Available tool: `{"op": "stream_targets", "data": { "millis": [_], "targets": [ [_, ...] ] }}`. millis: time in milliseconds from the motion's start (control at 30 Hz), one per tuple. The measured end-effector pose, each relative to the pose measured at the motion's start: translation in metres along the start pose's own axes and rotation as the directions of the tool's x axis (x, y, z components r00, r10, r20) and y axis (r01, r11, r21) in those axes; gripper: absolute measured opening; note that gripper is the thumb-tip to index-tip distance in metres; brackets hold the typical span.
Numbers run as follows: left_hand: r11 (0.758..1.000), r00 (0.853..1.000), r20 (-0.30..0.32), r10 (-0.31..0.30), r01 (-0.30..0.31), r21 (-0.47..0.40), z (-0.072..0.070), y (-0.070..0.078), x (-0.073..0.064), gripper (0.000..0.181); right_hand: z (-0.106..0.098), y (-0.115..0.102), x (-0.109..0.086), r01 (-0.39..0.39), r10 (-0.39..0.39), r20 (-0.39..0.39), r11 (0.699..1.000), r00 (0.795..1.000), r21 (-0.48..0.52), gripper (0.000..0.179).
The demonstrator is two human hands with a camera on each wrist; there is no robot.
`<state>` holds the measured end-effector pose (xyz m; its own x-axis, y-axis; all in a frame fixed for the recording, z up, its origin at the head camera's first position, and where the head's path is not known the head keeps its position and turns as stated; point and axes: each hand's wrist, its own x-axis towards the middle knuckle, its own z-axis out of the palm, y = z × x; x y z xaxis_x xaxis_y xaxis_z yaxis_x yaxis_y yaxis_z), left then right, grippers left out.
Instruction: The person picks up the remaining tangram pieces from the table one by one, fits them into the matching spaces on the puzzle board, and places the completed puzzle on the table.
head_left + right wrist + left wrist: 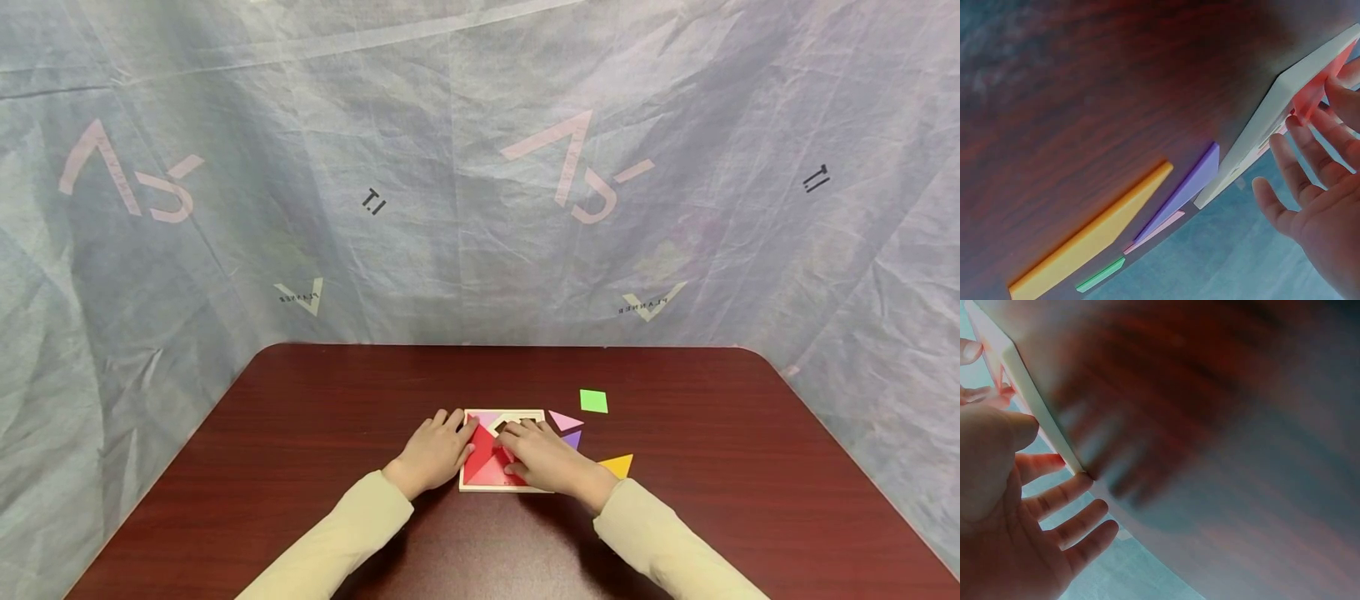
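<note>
A pale-framed tangram tray [506, 489] lies on the table between both hands. Inside it are a red triangle [477, 446] at the left, a second red triangle [487, 473] at the near side and a pink piece [486, 418] at the far side. My left hand [433, 452] rests at the left rim, its fingers spread and fairly straight, thumb and fingertips touching the edge. My right hand [546, 457] reaches over the tray from the right. Its thumb and bent fingers pinch the near red triangle, partly hiding it.
To the tray's right lie a pink triangle [566, 421], a partly covered purple piece [1185, 190] and a yellow piece [1097, 234] near the right wrist. Farther back is a green piece [593, 401]. A printed grey cloth [450, 250] hangs behind the table [300, 417].
</note>
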<state>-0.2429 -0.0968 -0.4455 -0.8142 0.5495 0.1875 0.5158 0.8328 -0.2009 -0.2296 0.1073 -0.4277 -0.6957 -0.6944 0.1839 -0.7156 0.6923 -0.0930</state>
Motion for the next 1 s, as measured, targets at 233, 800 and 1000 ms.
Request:
{"op": "stream_targets", "data": {
  "millis": [233,800,1000],
  "targets": [
    [1.0,1.0,-0.002,0.002,-0.002,0.013,-0.0016,-0.0001,-0.0001,0.042,0.0008,-0.0005,-0.0008,0.003,-0.003,-0.002,0.999,1.0,-0.04,0.021],
    [1.0,1.0,0.001,0.003,-0.003,-0.002,-0.0024,0.0004,-0.001,0.041,0.0007,-0.001,-0.0017,0.006,-0.007,-0.011,0.998,1.0,-0.055,0.023],
    [1.0,1.0,0.001,0.003,-0.003,-0.005,-0.0044,0.001,-0.0014,0.041,0.0004,-0.0013,-0.0017,-0.005,0.005,-0.01,0.999,1.0,-0.052,0.024]
  ]
}}
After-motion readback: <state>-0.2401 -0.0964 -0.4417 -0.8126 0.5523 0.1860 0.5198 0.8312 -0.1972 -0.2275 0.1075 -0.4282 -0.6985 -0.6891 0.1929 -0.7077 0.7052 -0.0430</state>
